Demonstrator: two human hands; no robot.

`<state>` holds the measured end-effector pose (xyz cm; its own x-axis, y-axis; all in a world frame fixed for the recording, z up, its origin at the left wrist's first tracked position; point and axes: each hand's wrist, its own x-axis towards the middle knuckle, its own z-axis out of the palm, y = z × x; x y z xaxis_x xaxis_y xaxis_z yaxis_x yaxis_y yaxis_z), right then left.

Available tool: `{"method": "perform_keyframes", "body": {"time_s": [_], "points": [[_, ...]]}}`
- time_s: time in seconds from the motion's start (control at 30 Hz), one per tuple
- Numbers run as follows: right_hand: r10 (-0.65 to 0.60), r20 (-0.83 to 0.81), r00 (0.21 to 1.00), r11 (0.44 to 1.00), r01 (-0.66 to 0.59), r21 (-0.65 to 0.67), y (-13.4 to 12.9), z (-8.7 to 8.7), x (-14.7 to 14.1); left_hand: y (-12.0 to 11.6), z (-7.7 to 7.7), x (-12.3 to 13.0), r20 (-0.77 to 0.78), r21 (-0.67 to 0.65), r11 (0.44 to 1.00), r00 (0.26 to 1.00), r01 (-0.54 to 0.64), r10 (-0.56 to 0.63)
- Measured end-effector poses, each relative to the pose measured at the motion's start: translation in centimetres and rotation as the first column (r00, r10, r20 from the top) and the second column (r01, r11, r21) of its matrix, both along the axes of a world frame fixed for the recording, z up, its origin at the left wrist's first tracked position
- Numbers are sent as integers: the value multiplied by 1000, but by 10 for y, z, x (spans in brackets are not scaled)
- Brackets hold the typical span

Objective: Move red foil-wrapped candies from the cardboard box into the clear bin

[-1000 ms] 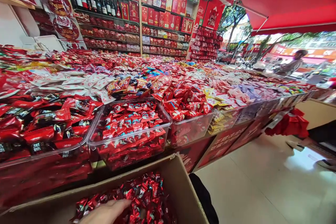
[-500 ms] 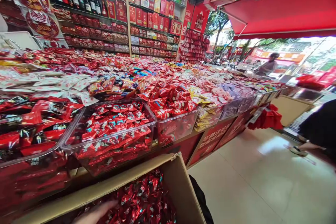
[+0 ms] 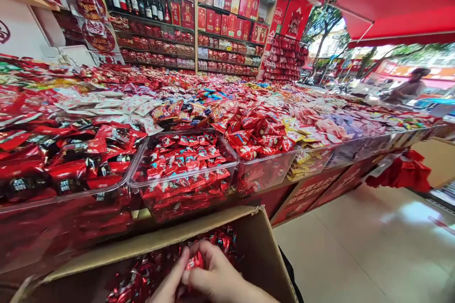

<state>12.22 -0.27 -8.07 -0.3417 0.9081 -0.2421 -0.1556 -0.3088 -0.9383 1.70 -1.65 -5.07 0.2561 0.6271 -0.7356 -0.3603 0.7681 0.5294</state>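
Observation:
Low in the head view, a cardboard box (image 3: 156, 241) holds many red, shiny wrapped candies (image 3: 131, 279). Inside it, my right hand (image 3: 213, 270) curls its fingers round a red wrapped candy (image 3: 195, 260). From the other side my left hand (image 3: 172, 277) presses against the same small bunch, its fingertips meeting those of my right hand. How many candies lie between the palms is hidden. Just beyond the box stands a clear plastic bin (image 3: 185, 177) heaped with similar red candies.
Left of that bin is another clear bin (image 3: 71, 199) of black and red candies. To its right, a bin (image 3: 265, 170) holds larger red packets. Shelves (image 3: 152, 31) line the back wall. Tiled floor (image 3: 337, 246) lies at right, with red cloth (image 3: 401, 173) hanging above it.
My right hand has come into view and met my left hand round candy in the box. My view has turned left, so the bins sit further right.

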Motion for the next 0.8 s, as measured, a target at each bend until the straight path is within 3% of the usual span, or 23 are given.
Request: {"method": "perform_keyframes", "body": {"time_s": [0.03,0.1,0.17,0.3,0.47,0.67,0.73,0.8], "points": [[-25,13,1000,996,24,84,-3,4,1,-3,5,4,10,-52,998,1000,-21,21],[-54,72,996,967,34,254,-10,9,5,-6,11,8,19,90,988,992,-122,121],[-91,133,987,942,42,334,-13,10,9,-7,10,6,59,160,972,985,-171,163],[-176,168,970,949,122,292,-16,5,12,-11,1,4,104,162,962,974,-219,204],[-266,82,961,936,236,262,-16,0,12,-14,0,8,-2,176,959,974,-223,227],[-296,-84,952,950,302,80,-14,3,12,-16,4,4,19,151,954,965,-260,260],[-307,-83,948,942,315,118,-15,4,12,-17,5,4,63,124,945,953,-302,296],[-340,-45,939,908,341,245,-16,5,11,-18,6,5,71,101,934,939,-344,338]]}}
